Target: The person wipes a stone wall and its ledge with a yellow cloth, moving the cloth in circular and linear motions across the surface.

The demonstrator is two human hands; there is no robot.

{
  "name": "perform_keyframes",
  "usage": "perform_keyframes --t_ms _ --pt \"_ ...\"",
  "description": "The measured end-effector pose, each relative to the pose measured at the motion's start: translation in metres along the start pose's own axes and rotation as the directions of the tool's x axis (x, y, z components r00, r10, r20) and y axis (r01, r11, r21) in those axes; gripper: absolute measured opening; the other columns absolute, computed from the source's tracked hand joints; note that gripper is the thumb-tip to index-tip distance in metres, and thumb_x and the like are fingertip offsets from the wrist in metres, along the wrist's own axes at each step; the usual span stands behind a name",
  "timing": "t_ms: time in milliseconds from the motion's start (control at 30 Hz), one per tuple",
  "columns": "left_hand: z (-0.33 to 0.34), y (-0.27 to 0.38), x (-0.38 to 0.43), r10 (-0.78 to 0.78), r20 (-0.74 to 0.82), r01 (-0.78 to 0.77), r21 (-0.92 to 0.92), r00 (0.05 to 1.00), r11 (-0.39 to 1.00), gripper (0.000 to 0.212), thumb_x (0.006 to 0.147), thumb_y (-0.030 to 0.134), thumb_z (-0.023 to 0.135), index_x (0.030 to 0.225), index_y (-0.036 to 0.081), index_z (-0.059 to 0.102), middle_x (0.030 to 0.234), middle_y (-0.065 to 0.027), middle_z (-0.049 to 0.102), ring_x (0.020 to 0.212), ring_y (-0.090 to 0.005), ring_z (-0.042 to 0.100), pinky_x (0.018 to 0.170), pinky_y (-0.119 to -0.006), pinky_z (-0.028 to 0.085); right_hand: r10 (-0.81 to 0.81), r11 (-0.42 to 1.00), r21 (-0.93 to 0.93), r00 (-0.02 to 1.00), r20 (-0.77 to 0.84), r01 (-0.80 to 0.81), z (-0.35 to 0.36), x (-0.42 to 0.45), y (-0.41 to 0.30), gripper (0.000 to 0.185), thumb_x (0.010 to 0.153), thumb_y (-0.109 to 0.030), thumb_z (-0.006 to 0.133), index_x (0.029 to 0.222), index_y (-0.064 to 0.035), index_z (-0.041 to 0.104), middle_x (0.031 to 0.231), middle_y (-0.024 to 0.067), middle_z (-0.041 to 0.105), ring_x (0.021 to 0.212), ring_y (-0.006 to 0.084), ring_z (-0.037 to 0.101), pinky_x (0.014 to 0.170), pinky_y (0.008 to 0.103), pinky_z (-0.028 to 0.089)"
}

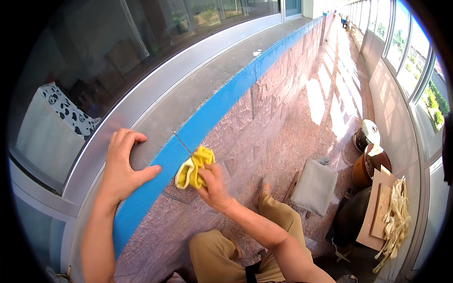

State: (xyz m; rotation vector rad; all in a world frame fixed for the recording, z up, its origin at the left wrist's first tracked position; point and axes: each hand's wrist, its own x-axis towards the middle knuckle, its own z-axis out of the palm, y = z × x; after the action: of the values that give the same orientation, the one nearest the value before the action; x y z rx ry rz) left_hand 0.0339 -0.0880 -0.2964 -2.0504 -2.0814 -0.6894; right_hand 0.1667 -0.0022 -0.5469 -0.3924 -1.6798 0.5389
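Observation:
A crumpled yellow cloth (195, 168) with a pale side is gripped in my right hand (214, 187). It is held against the pink stone-textured wall (244, 116), just under a joint in the blue edge tiles (216, 109). My left hand (122, 166) rests on the grey sill (170, 116) with its fingers apart. Its thumb lies over the blue tile, and nothing is held in it. The tiles bear a faint relief pattern and run along the sill's outer edge.
A grey cushioned stool (315, 185) stands right of my legs. Along the right wall are a brown pot (368, 166), a lidded pot (368, 134) and boards (380, 208) with pale dried strips (394, 215). A metal-framed window (141, 63) borders the sill.

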Motion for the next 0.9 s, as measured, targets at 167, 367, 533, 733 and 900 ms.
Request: perform_keyframes --t_ms 167,367,533,733,900 --pt "-0.007 -0.003 -0.008 -0.037 0.006 0.037 -0.009 0.999 0.999 0.050 0.057 0.022 0.078 0.100 0.004 0.058 0.101 -0.0097 0.052 0.103 -0.0278 0.049 0.091 -0.037 0.041 0.693 0.716 0.390 0.654 -0.302 -0.578 -0.038 0.117 0.046 0.020 0.091 -0.005 0.054 0.111 -0.0028 0.055 0.103 0.0078 0.053 0.095 0.0164 0.051 0.076 0.0331 0.047" --pt "-0.003 -0.001 -0.003 -0.010 0.007 0.010 -0.020 1.000 1.000 0.051 0.057 0.023 0.078 0.100 0.004 0.058 0.101 -0.0101 0.052 0.102 -0.0279 0.049 0.090 -0.037 0.041 0.636 0.766 0.350 0.718 -0.284 -0.540 -0.040 0.108 0.059 0.021 0.090 -0.008 0.056 0.111 -0.0037 0.054 0.108 0.0080 0.049 0.094 0.0164 0.052 0.076 0.0321 0.048" --pt "-0.001 -0.005 -0.002 0.001 0.007 -0.001 0.000 1.000 1.000 0.052 0.056 0.022 0.078 0.100 0.005 0.057 0.101 -0.0103 0.052 0.102 -0.0284 0.049 0.090 -0.037 0.041 0.059 0.996 0.074 0.995 -0.079 -0.053 0.013 0.012 -0.049 0.032 0.079 -0.003 0.065 0.110 -0.0025 0.057 0.111 0.0185 0.047 0.101 0.0319 0.050 0.088 0.0400 0.044" --pt "0.000 -0.001 -0.002 -0.027 -0.006 0.027 -0.004 1.000 1.000 0.052 0.055 0.020 0.078 0.100 0.005 0.057 0.102 -0.0104 0.051 0.102 -0.0285 0.050 0.091 -0.037 0.042 -0.229 0.972 0.091 0.965 0.129 0.218 0.013 -0.011 -0.014 0.027 0.072 -0.005 0.069 0.097 -0.0022 0.059 0.113 0.0223 0.048 0.103 0.0350 0.050 0.090 0.0450 0.043" --pt "-0.002 0.001 -0.004 -0.053 -0.006 0.053 -0.038 0.999 0.998 0.053 0.054 0.018 0.077 0.100 0.004 0.056 0.103 -0.0104 0.050 0.103 -0.0286 0.050 0.092 -0.037 0.042 0.147 0.986 -0.041 0.965 -0.218 -0.159 -0.024 0.059 0.089 0.026 0.088 -0.005 0.055 0.113 -0.0059 0.050 0.112 0.0139 0.043 0.104 0.0268 0.047 0.086 0.0404 0.044"
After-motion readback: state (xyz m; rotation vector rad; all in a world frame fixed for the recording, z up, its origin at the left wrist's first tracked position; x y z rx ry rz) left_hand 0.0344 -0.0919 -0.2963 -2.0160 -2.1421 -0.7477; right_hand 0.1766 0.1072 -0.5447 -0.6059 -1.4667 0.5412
